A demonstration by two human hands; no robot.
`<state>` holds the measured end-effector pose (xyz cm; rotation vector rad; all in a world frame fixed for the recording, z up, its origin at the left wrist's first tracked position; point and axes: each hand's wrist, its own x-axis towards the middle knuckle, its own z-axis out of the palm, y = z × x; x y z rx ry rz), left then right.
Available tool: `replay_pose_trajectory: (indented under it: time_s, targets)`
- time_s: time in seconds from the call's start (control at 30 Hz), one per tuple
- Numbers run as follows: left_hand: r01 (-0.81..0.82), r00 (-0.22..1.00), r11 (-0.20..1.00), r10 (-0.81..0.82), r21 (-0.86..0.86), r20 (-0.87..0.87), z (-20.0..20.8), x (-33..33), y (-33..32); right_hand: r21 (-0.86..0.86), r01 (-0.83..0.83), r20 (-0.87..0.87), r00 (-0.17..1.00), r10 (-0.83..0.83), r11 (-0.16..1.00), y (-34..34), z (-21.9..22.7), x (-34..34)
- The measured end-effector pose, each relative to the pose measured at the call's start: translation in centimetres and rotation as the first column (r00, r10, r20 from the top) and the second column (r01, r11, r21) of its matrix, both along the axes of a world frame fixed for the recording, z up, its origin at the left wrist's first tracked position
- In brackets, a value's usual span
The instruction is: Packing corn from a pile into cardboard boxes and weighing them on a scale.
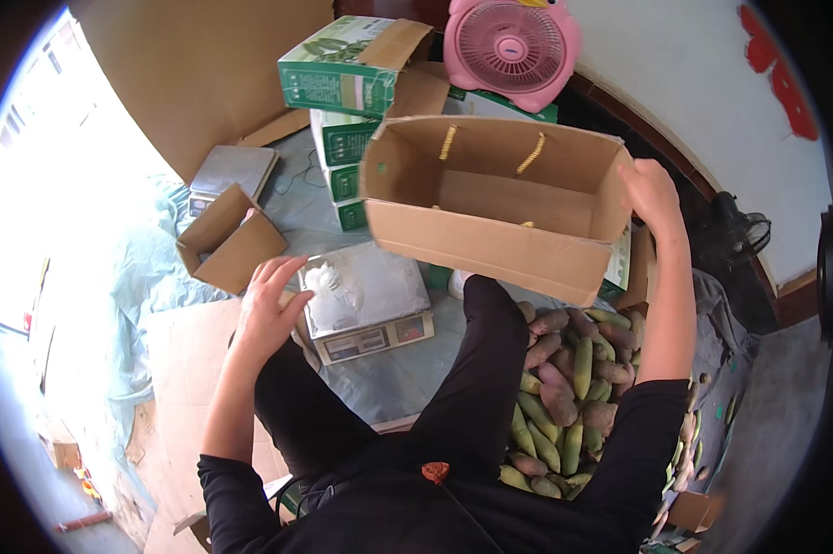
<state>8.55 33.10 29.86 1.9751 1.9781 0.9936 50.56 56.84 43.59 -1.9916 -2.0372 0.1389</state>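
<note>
My right hand (653, 192) grips the right end of an open cardboard box (490, 242), its fingers over the rim. The box is tilted so its inside shows, with yellow rope handles along the walls; nothing lies on the part of its bottom that I see. My left hand (270, 309) is held with thumb and fingers apart and holds nothing. It hovers at the left edge of a weighing scale (379, 314) with a worn silver plate, in front of my knees. Whether it touches the plate I cannot tell.
Long green and reddish-brown vegetables (564, 392) are heaped by my right leg. Green-and-white cartons (342, 88) are stacked ahead, beside a pink fan (511, 51). A small open carton (236, 245) and another scale (234, 171) stand at left. A black fan (739, 231) is at right.
</note>
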Motion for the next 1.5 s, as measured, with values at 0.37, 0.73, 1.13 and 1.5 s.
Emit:
replay_pose_trajectory:
  time_s: [0.37,0.73,1.13,1.5]
  targets:
    - [0.025,0.976,0.997,-0.040,-0.072,-0.214,-2.2,2.4,0.9,-0.317,-0.409,-0.374,0.883,0.284,0.856,1.0,-10.0,-13.7]
    - [0.045,0.970,0.864,-0.159,-0.501,-0.186,-11.6,2.2,0.9,-0.426,-0.376,-0.602,0.797,0.052,0.823,-1.8,-20.4,-4.1]
    - [0.165,0.934,0.783,-0.319,-0.600,-0.159,-11.0,5.1,3.2,-0.505,0.094,-0.097,0.982,-0.164,0.858,-20.9,-40.7,16.3]
    - [0.089,0.959,0.772,-0.236,-0.630,-0.154,-13.7,3.9,3.2,-0.847,0.180,-0.215,0.745,-0.632,0.500,-34.8,-48.9,12.4]
